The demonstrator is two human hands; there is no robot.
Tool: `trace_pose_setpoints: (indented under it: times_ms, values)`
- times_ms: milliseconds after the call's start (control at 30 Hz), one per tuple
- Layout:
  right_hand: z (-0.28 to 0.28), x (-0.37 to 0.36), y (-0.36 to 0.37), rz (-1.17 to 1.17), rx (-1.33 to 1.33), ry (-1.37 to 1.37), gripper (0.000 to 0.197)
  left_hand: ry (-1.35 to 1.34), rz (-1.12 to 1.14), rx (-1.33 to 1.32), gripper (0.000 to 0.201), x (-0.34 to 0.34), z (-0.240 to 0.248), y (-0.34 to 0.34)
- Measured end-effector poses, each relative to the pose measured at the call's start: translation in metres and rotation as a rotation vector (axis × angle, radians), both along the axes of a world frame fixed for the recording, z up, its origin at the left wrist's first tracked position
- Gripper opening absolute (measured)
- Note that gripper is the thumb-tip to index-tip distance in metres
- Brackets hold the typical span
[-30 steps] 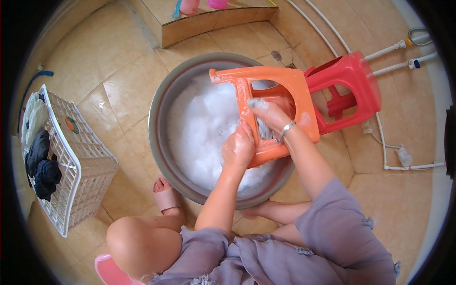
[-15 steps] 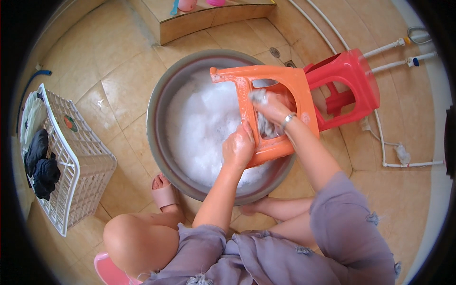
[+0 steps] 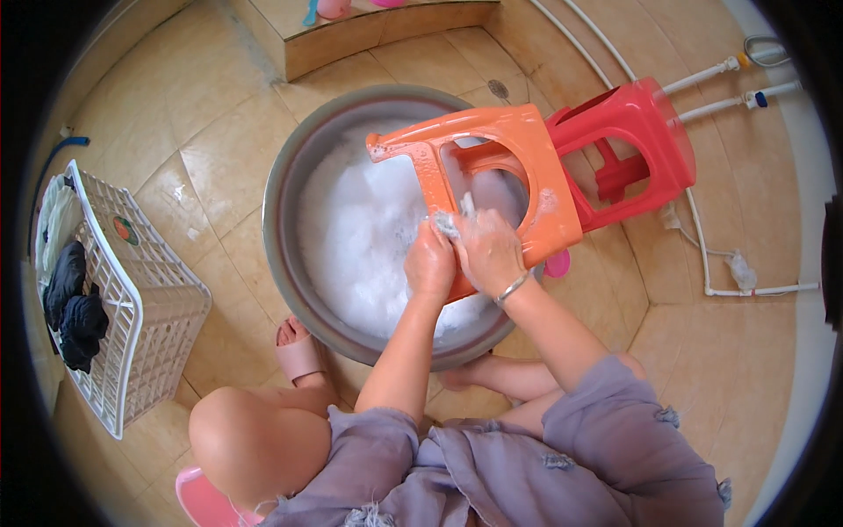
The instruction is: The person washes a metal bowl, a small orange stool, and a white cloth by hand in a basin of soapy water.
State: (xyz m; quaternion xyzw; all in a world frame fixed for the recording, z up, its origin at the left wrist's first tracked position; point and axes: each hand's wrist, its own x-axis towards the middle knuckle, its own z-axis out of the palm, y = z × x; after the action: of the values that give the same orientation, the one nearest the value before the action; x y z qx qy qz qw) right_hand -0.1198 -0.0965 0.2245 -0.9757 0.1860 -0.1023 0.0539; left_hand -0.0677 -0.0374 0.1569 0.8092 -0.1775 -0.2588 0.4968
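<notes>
An orange plastic stool point(image 3: 555, 180) lies on its side above a large grey basin point(image 3: 279, 255) filled with white suds point(image 3: 351, 237). My left hand point(image 3: 430, 265) is closed around the stool's near leg. Close beside it, my right hand point(image 3: 492, 250) presses a wet, greyish-white cloth point(image 3: 446, 225) against the leg and crossbar. Part of the cloth is hidden under my fingers. Foam clings to the stool frame and to both hands. The stool's seat end overlaps a red plastic stool point(image 3: 676, 145) behind it on the right.
On the left stands a white laundry basket point(image 3: 167, 294) with dark clothes point(image 3: 83, 327) over its rim. White pipes point(image 3: 713, 75) run along the right wall. A tiled ledge point(image 3: 378, 37) is at the back. A pink thing point(image 3: 558, 263) shows by the basin's right rim.
My right hand has moved with the cloth from the stool's opening down to the near leg, beside my left hand. The orange stool has shifted and turned slightly.
</notes>
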Motion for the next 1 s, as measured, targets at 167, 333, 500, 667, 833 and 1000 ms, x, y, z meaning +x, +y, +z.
trace_pose_setpoints:
  times_ms: [167,333,500,667,833,1000]
  values:
    - [0.008,-0.024,0.005,0.094,-0.283,0.125,0.009,0.024,0.032,-0.040,0.043,0.001,0.005,0.000]
    - [0.012,-0.037,-0.002,0.289,-0.310,0.057,0.008,0.189,-0.053,0.041,0.054,0.005,0.012,0.000]
    - [0.028,-0.058,-0.016,0.035,-0.280,0.120,0.020,0.063,-0.048,0.050,0.054,-0.004,0.025,0.006]
    - [0.057,-0.050,-0.035,-0.411,-0.097,-0.242,0.025,-0.023,-0.028,0.045,0.049,-0.013,0.021,0.009]
    - [0.075,-0.028,-0.079,-0.639,0.008,-0.595,0.030,-0.067,-0.050,-0.012,0.047,-0.014,0.021,0.011]
    - [0.057,-0.006,-0.103,-0.655,-0.252,-0.330,0.021,-0.035,-0.052,-0.065,0.044,-0.017,0.023,0.008]
